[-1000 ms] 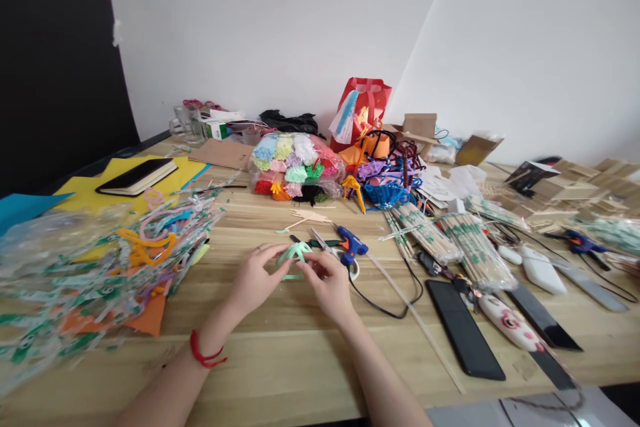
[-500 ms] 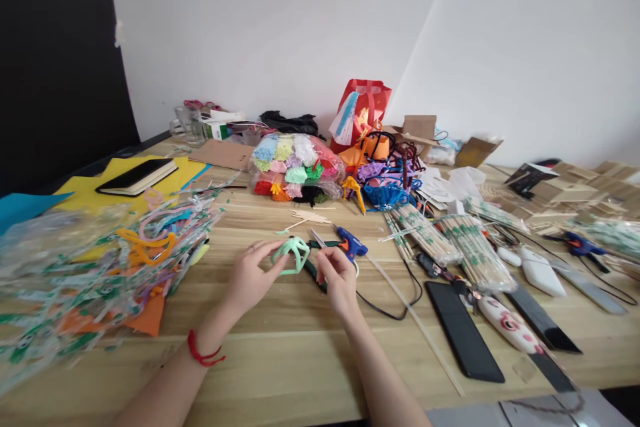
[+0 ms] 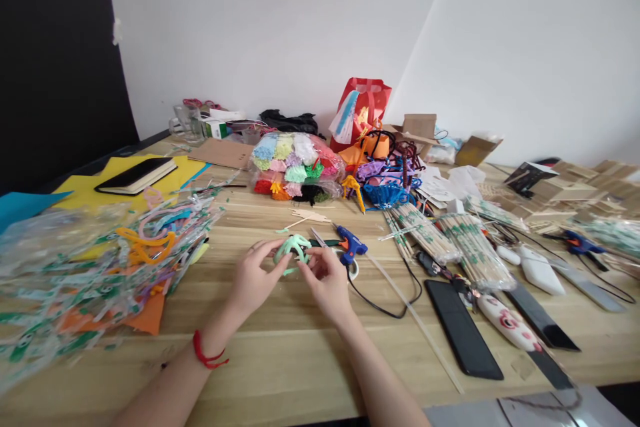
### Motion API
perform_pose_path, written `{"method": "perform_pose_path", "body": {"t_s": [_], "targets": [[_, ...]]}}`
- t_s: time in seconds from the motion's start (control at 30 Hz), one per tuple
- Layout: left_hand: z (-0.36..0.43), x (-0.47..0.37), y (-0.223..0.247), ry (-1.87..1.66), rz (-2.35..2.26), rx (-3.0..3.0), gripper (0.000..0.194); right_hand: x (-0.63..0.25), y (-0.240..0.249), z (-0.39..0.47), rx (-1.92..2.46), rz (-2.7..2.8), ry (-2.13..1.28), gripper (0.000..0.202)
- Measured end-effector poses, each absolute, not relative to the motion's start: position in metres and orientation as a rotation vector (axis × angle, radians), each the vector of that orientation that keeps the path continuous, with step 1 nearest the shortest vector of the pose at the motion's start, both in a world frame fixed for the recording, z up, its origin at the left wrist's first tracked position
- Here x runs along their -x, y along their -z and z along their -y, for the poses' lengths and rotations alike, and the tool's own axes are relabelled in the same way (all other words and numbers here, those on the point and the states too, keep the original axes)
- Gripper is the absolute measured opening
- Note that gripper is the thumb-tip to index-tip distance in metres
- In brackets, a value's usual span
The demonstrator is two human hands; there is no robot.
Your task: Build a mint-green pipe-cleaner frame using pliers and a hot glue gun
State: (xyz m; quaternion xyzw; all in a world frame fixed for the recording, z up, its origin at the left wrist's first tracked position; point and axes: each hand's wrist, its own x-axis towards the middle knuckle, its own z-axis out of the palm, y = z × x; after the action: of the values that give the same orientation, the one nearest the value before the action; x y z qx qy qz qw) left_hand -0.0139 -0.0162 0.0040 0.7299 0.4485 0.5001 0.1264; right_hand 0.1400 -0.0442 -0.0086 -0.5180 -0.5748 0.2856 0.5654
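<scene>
A mint-green looped frame (image 3: 296,241) is held above the wooden table, at the middle of the view. My left hand (image 3: 256,275) pinches its left side between thumb and fingers; a red string bracelet circles that wrist. On the frame's right edge, the thumb and fingers of my right hand (image 3: 327,278) close on the green piece. Just beyond my right hand lie a blue glue gun (image 3: 351,242) and the pointed blades of scissors (image 3: 317,237), whose other parts are partly hidden. A small pale wooden piece (image 3: 311,215) lies farther back.
Plastic wrappers (image 3: 100,280) cover the left side. A bag of coloured bundles (image 3: 297,167) sits at the back, beside a red bag (image 3: 367,103). Bagged sticks (image 3: 473,250), a black phone (image 3: 463,330) and a clear glue stick (image 3: 415,320) lie right.
My right hand has moved left, from beside the green frame onto its right side. The green frame has turned slightly in my left hand.
</scene>
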Motion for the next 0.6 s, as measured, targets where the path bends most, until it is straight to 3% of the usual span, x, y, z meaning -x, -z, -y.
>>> {"method": "perform_pose_path", "body": {"t_s": [0.23,0.6], "targets": [[0.025,0.001,0.003,-1.452,-1.271,-2.171,0.021,-0.140,0.019,0.044,1.418,1.442,-0.378,0.013],[0.020,0.004,0.009,-1.473,-1.355,-2.193,0.022,-0.143,0.020,0.047,1.393,1.649,-0.239,0.022]]}}
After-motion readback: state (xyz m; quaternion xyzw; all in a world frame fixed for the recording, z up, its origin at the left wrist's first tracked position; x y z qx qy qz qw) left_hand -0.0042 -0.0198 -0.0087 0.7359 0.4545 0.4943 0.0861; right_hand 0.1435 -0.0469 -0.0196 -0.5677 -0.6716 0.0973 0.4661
